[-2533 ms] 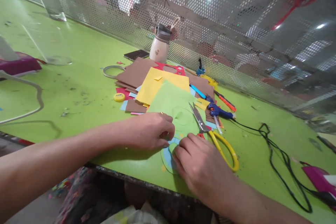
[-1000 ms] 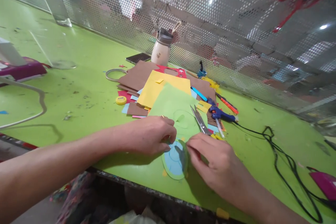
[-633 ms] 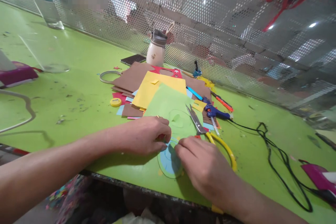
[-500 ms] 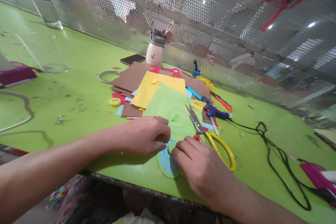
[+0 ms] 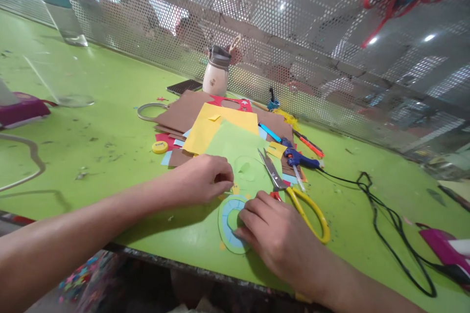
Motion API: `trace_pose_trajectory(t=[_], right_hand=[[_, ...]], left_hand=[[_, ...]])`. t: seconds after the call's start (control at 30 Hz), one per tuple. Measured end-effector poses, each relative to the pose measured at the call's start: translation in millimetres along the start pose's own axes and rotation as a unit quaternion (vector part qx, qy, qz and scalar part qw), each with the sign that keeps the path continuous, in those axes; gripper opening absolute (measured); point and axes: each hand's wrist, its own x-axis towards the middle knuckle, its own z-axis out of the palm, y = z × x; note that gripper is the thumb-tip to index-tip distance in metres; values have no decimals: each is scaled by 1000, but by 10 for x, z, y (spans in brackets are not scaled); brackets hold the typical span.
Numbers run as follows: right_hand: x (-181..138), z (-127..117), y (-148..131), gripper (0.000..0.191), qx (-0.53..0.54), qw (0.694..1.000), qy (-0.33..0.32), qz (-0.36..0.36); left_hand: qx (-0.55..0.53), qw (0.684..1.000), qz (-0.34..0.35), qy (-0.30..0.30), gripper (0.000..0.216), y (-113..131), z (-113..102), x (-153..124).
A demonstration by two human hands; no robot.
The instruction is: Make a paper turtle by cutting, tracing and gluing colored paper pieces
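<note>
A round paper cutout (image 5: 228, 237), with a light blue ring between green layers, lies flat near the table's front edge. My right hand (image 5: 275, 234) has its fingers and thumb closed at the cutout's right side, covering part of it. Just above it, my left hand (image 5: 211, 178) is pinched, with a small yellow paper piece (image 5: 235, 189) at its fingertips. Beyond both hands lies a green paper sheet (image 5: 235, 142) with a round outline and a loose green scrap (image 5: 244, 168). Yellow-handled scissors (image 5: 273, 171) lie partly open, right next to my right hand.
Under the green sheet are a yellow sheet (image 5: 200, 129) and brown sheets (image 5: 179, 112). A blue glue gun (image 5: 301, 157) with a black cord (image 5: 378, 215) lies right. Behind stand a bottle (image 5: 216, 76) and a perforated metal panel (image 5: 147, 24). A yellow lid (image 5: 160, 147) sits left.
My left hand has lifted away from the cutout, up and slightly left, uncovering its blue ring. My right hand stays on the cutout's right side, its thumb now lower.
</note>
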Motion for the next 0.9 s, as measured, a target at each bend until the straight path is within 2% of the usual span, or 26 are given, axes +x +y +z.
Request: trace_pose_trajectory(t=[0.17, 0.3, 0.5, 0.73, 0.9], right_hand=[[13, -16, -8, 16, -2, 1000, -16, 13], [21, -13, 7, 16, 11, 1000, -5, 20], [33, -5, 35, 20, 41, 999, 0, 30], [21, -19, 48, 21, 98, 994, 10, 36], [11, -52, 126, 21, 141, 987, 32, 68]], left_hand=[[37, 999, 25, -18, 16, 22, 12, -37], [54, 997, 41, -35, 10, 46, 5, -75], [45, 988, 126, -79, 13, 60, -11, -125], [75, 994, 56, -58, 11, 20, -4, -92], [78, 995, 48, -39, 10, 3, 31, -78]])
